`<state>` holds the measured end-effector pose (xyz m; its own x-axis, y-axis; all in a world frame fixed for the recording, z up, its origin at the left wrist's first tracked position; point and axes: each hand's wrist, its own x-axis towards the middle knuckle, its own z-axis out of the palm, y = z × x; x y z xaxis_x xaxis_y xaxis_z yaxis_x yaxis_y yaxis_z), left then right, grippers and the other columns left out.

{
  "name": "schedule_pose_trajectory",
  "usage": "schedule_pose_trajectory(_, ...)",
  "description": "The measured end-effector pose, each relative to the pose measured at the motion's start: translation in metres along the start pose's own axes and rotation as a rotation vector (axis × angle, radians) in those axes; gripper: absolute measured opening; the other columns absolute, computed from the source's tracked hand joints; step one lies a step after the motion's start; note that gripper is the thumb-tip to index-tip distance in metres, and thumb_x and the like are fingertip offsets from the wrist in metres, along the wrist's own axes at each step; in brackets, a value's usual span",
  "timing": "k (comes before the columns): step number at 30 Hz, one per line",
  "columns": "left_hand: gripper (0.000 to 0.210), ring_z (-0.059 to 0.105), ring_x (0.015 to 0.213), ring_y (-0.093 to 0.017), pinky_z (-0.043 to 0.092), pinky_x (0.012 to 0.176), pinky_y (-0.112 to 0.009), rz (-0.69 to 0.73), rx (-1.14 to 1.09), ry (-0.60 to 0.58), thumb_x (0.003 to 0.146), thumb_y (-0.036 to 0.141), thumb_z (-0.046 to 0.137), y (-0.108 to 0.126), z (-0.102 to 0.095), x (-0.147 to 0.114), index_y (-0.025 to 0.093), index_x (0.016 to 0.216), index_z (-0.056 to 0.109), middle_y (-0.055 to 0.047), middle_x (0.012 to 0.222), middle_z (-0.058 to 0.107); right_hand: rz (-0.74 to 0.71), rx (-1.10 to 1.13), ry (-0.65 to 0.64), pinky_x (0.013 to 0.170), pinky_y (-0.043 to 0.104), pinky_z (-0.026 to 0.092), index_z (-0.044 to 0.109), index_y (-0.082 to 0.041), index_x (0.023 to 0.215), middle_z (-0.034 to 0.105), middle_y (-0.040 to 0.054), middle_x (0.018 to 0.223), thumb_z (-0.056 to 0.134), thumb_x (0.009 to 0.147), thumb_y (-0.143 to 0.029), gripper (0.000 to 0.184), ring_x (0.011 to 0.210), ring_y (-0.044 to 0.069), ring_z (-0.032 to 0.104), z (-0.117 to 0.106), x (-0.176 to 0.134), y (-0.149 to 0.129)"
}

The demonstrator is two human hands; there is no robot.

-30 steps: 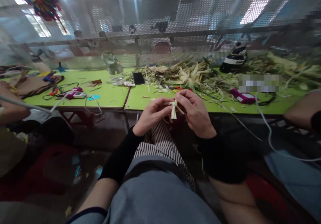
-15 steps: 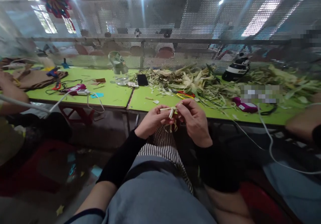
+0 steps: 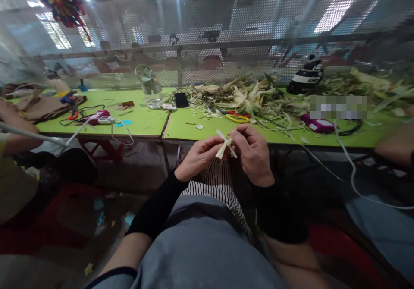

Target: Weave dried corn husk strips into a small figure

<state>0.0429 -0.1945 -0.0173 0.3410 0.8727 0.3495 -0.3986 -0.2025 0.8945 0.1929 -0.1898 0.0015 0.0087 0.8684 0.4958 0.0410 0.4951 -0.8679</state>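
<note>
Over my lap, just in front of the table edge, both hands grip a small knotted piece of pale corn husk strips (image 3: 223,149). My left hand (image 3: 201,156) pinches it from the left, thumb on top. From the other side, my right hand (image 3: 253,154) has thumb and forefinger closed at its upper right. Loose strip ends stick out between the hands, upward and downward. The fingertips beneath are partly hidden. Beyond them on the table lie yellow-handled scissors (image 3: 238,117) and a heap of corn husks (image 3: 249,95).
A green table (image 3: 139,120) runs across. On it are a water bottle (image 3: 151,91), a black phone (image 3: 181,100), a black-and-white object (image 3: 304,80) and purple devices with cables (image 3: 318,124). A mesh screen (image 3: 207,60) stands behind. Other people's arms (image 3: 396,144) show at both sides.
The husk piece has been turned between my fingers: its strip that lay sideways now slants, with ends fanned downward. Both hands stay closed on it. The view has shifted slightly.
</note>
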Motion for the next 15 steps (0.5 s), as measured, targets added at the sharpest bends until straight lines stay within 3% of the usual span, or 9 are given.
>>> schedule_pose_trajectory(4, 0.045, 0.061, 0.082, -0.015, 0.050, 0.084, -0.028, 0.147, 0.302, -0.012, 0.084, 0.063, 0.070, -0.003, -0.006, -0.003, 0.017, 0.085, 0.074, -0.004, 0.084, 0.068, 0.002, -0.026, -0.004, 0.053, 0.025, 0.039, 0.057, -0.023, 0.080, 0.050, -0.0063, 0.066, 0.067, 0.091, -0.036, 0.020, 0.055, 0.009, 0.042, 0.002, -0.004, -0.001)
schedule_pose_trajectory(7, 0.042, 0.061, 0.083, -0.015, 0.050, 0.086, -0.029, 0.203, 0.383, 0.012, 0.088, 0.060, 0.067, -0.012, -0.010, -0.003, 0.018, 0.086, 0.074, -0.004, 0.087, 0.069, 0.018, -0.022, -0.003, 0.054, 0.024, 0.038, 0.057, -0.022, 0.078, 0.050, -0.0062, 0.066, 0.068, 0.089, -0.035, 0.021, 0.056, 0.009, 0.042, 0.005, 0.000, 0.006)
schedule_pose_trajectory(12, 0.047, 0.061, 0.069, -0.011, 0.054, 0.070, -0.025, 0.068, 0.167, 0.055, 0.083, 0.062, 0.071, -0.029, -0.010, 0.005, 0.016, 0.091, 0.068, -0.001, 0.079, 0.066, 0.176, 0.057, -0.026, 0.049, 0.024, 0.038, 0.055, -0.023, 0.080, 0.049, -0.0064, 0.066, 0.073, 0.084, -0.054, 0.036, 0.054, 0.009, 0.043, 0.005, 0.009, 0.022)
schedule_pose_trajectory(15, 0.051, 0.063, 0.066, -0.010, 0.055, 0.064, -0.024, 0.024, 0.100, 0.122, 0.081, 0.063, 0.073, -0.030, -0.009, 0.007, 0.017, 0.099, 0.065, -0.001, 0.085, 0.070, 0.157, 0.006, 0.004, 0.049, 0.024, 0.037, 0.058, -0.023, 0.084, 0.051, -0.0050, 0.068, 0.064, 0.087, -0.069, 0.046, 0.055, 0.010, 0.044, -0.003, 0.003, 0.025)
